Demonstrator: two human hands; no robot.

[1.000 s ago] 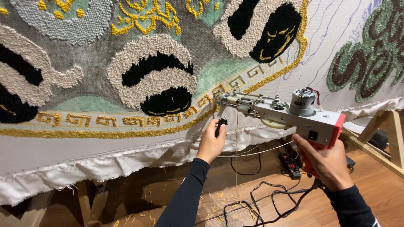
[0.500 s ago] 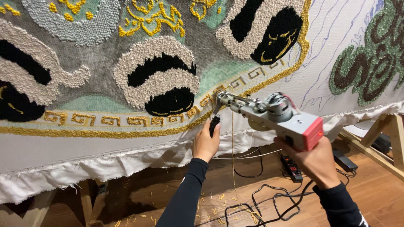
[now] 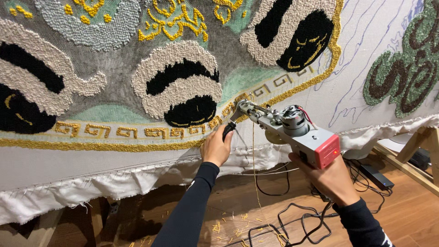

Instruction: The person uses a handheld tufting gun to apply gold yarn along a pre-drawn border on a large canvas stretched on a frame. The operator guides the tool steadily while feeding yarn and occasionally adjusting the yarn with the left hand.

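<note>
Tufting gun (image 3: 292, 130) at stretched rug cloth (image 3: 114, 155), needle tip on gold border (image 3: 91, 146). Left hand (image 3: 217, 148) clamped on front black handle; right hand (image 3: 331, 178) clamped on rear grip. Gun looks rigid, fairly heavy: two-hand hold suits. Yellow yarn (image 3: 254, 160) thin, limp.

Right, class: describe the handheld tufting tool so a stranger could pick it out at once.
Start at the big stretched cloth with tufted cream, black and gold patterns. Near its lower gold border, the left hand and right hand hold a grey metal tufting gun with its tip at the cloth. Its red rear end and exposed round motor set it apart.
</note>
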